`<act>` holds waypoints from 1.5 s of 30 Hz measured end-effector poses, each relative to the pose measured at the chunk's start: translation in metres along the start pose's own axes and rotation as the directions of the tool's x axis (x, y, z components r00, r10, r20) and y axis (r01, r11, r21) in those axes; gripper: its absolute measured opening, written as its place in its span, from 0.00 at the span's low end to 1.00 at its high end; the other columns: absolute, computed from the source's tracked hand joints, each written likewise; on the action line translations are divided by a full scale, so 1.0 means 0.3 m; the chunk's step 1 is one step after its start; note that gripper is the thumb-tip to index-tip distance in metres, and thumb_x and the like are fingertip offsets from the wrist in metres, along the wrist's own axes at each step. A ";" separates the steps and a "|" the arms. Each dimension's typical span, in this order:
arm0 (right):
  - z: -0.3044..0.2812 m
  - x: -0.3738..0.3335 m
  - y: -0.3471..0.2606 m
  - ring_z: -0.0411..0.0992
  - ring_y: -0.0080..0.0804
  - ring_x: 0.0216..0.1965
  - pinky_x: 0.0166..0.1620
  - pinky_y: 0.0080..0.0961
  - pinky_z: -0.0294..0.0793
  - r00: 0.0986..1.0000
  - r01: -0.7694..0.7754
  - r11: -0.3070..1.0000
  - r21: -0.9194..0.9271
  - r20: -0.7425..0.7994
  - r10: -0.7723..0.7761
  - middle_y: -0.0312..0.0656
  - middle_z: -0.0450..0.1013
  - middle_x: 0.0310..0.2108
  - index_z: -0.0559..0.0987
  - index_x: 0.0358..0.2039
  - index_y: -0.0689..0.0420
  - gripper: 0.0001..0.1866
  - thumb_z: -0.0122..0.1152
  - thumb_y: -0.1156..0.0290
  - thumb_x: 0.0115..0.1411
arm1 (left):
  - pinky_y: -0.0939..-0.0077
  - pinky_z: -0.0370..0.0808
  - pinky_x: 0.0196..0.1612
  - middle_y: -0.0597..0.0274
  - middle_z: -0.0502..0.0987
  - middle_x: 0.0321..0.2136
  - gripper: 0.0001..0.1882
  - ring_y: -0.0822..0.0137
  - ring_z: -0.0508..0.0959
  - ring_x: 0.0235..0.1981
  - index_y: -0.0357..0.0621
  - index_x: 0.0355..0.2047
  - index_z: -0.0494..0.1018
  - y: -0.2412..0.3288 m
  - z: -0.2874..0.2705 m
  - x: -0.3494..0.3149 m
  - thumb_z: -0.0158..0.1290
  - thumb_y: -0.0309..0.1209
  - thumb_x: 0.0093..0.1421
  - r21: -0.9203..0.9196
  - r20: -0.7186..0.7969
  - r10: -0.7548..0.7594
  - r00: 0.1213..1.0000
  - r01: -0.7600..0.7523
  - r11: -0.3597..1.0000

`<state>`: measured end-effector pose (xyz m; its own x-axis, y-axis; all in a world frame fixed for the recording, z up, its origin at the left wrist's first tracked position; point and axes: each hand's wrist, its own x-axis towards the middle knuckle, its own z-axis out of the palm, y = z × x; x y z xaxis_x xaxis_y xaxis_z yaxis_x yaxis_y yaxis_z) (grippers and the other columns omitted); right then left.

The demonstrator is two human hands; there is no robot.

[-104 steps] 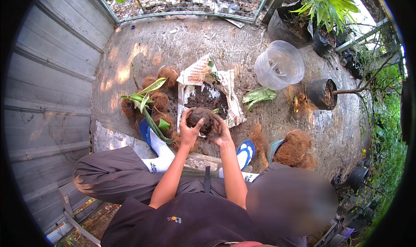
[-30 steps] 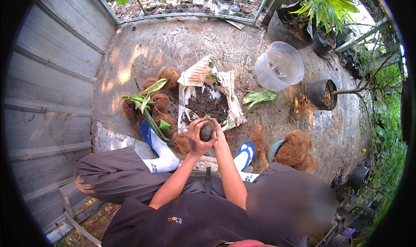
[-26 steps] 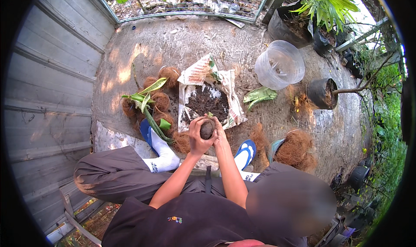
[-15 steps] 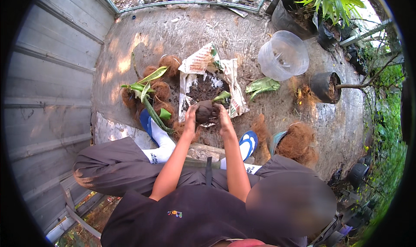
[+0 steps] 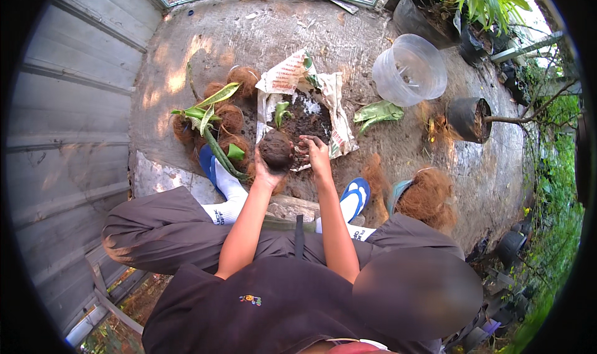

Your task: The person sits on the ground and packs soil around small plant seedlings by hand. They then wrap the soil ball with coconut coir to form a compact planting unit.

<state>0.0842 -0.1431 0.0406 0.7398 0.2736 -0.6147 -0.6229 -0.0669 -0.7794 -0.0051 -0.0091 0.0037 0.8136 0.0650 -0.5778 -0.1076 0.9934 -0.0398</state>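
Note:
My left hand point(image 5: 268, 172) is closed round the lower left side of a dark, round soil ball point(image 5: 276, 149). A short green leaf cutting point(image 5: 282, 113) sticks up from the far side of the ball. Just to its right, my right hand point(image 5: 318, 157) has its soil-smeared fingers half bent and apart, and I see nothing held in them. Both hands are over the near edge of an opened white sack point(image 5: 336, 114), on which dark loose soil point(image 5: 311, 126) with white patches is spread.
Left of the sack lie several brown coconut-fibre balls point(image 5: 230, 119) and long green leaves point(image 5: 216, 144). To the right are a folded green leaf point(image 5: 379, 113), a clear plastic tub point(image 5: 410, 71), a tipped black pot point(image 5: 465, 120) and a fibre heap point(image 5: 426, 200). A metal wall point(image 5: 74, 118) borders the left.
The soil ball has shifted left and turned, so its leaf now points away from me. My right hand has come off the ball, which stays in my left hand.

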 end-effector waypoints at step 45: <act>-0.968 -0.147 0.118 0.73 0.57 0.54 0.55 0.48 0.72 -0.279 -0.097 0.974 -0.204 -0.934 -0.224 0.57 0.74 0.53 0.79 0.50 0.61 0.19 0.66 0.71 0.59 | 0.49 0.77 0.57 0.51 0.77 0.55 0.33 0.43 0.76 0.54 0.47 0.60 0.72 -0.182 0.050 0.041 0.51 0.57 0.64 0.252 -0.250 -0.088 0.964 0.153 0.956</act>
<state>0.1034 -0.4363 0.0051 0.1703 -0.9575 0.2327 -0.6264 -0.2876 -0.7245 0.0194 -0.0610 0.0109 0.6509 -0.0486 -0.7576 0.1655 0.9830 0.0791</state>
